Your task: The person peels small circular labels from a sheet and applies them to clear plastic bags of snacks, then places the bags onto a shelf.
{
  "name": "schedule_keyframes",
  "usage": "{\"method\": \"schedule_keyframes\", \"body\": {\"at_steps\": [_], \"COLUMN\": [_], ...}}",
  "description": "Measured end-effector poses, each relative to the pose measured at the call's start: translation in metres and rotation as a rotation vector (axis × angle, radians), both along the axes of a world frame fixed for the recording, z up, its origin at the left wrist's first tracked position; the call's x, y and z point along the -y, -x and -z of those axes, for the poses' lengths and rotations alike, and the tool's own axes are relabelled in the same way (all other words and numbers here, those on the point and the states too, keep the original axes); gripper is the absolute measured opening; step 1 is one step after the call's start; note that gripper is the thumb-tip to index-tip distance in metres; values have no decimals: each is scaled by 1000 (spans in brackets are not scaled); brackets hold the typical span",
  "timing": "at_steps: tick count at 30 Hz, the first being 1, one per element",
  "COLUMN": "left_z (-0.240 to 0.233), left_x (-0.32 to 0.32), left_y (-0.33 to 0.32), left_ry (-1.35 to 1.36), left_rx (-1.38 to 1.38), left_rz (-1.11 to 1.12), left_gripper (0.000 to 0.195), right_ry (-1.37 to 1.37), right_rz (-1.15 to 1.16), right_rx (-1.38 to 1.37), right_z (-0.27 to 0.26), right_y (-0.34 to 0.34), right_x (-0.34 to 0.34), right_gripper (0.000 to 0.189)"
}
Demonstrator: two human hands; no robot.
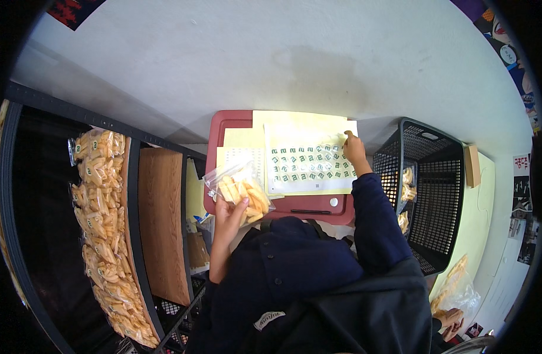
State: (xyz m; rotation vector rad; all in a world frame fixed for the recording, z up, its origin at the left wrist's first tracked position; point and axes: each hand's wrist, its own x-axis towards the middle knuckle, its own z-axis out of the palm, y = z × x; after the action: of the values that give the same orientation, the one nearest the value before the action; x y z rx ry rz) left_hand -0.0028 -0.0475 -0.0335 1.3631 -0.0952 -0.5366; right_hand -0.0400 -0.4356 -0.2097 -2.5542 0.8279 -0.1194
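My left hand (pixel 230 217) grips a clear plastic bag of yellow stick-shaped snacks (pixel 244 194) by its lower edge, over the left part of a red tray table (pixel 279 214). A sheet of round stickers with green marks (pixel 310 163) lies on pale yellow paper (pixel 237 138) there. My right hand (pixel 354 150) is at the sheet's upper right, its index finger raised near the end of the top sticker row; whether a sticker is on the finger cannot be made out. A black pen (pixel 310 212) and a white round object (pixel 333 202) lie along the tray's near edge.
On the left, a shelf holds many filled snack bags (pixel 105 239) beside a wooden board (pixel 162 221). To the right stands a black plastic crate (pixel 437 199) with a few bags inside. At lower right, another person's hands (pixel 450 321) are at a larger clear bag (pixel 456 287). A wall rises behind the tray.
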Motion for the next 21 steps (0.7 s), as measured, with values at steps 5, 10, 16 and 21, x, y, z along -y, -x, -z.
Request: {"method": "schedule_keyframes", "body": {"at_steps": [5,10,16,21], "left_z": [1,6,-3,-5], "left_x": [3,6,28,49], "left_y": [-1,-5,-41,-50], "left_ry": [26,124,454,547], "left_rx": [33,-1,-116,43], "left_rz": [12,-82,-222,-329], "left_gripper": [46,43,39,40], "right_ry": [13,-400,-1099,-1344], "right_rz": [-31,297,218,90], "right_rx": [140,449,914,835], "right_z": [20,3,-180,-215], "right_y": [1,-12,-45,-49], "right_x": [17,9,-129,-219], "right_gripper": [34,34,42,40]}}
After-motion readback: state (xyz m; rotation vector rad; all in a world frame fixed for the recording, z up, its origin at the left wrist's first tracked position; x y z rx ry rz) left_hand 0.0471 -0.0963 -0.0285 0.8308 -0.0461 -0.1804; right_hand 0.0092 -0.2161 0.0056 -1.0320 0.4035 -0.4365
